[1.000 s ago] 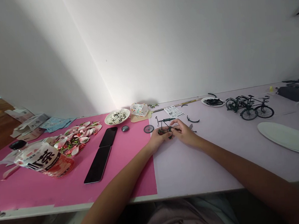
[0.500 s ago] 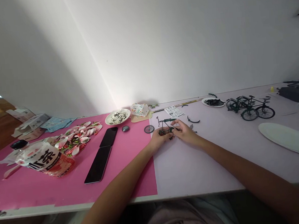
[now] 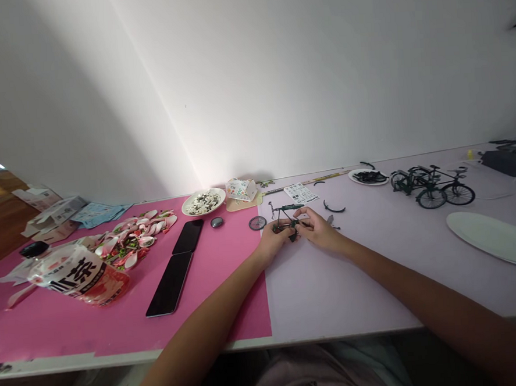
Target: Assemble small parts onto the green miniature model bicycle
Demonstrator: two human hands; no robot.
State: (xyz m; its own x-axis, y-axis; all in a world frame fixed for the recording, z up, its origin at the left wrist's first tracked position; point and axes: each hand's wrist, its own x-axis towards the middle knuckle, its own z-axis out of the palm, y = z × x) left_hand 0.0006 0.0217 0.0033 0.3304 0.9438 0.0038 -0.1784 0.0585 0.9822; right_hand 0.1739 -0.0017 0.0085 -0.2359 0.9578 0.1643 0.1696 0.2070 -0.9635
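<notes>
A small dark green model bicycle frame (image 3: 285, 216) stands on the pale table (image 3: 333, 281) between my two hands. My left hand (image 3: 273, 238) pinches its lower left part, fingers closed on it. My right hand (image 3: 318, 227) grips the frame from the right, fingers curled around its rear part. A loose small wheel (image 3: 257, 223) lies just left of the frame, at the edge of the pink mat (image 3: 117, 318). A curved black mudguard piece (image 3: 332, 206) lies just beyond my right hand.
Finished model bicycles (image 3: 432, 185) stand at the right back, near a plate of black parts (image 3: 367, 176) and an empty white plate (image 3: 492, 237). Two dark phones (image 3: 175, 268), a bottle (image 3: 70, 274), wrappers (image 3: 129, 236), a bowl (image 3: 203, 201) and a sticker sheet (image 3: 300, 191) lie around.
Both hands stay on the model frame with only slight finger shifts. The view has barely moved.
</notes>
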